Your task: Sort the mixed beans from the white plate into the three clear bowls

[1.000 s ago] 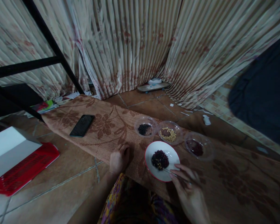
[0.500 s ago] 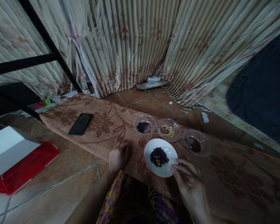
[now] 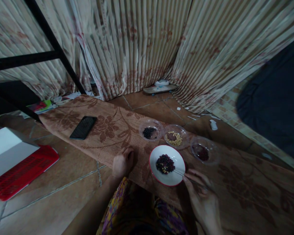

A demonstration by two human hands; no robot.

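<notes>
My right hand (image 3: 203,195) is closed around thin metal chopsticks (image 3: 180,172), whose tips reach into a white bowl (image 3: 177,158) with a red rim. A pile of mixed beans (image 3: 165,164), dark ones with a few yellow, lies in the bowl. Behind it stand three clear plastic cups: one with black beans (image 3: 149,132), one with yellow beans (image 3: 177,139), one with dark red beans (image 3: 203,154). My left hand (image 3: 122,163) rests as a loose fist on the cloth, left of the bowl, with nothing seen in it.
A brown patterned cloth (image 3: 107,147) covers the narrow table. A black phone (image 3: 83,127) lies on its left part. On the tiled floor at left is a red and white box (image 3: 26,169). Striped curtains (image 3: 137,49), a black metal frame (image 3: 46,32) and a skateboard (image 3: 159,89) are beyond.
The chopsticks have shifted slightly at the edge of the bean pile, and two thin rods now show apart. The view has shifted a little; my left hand stays in place.
</notes>
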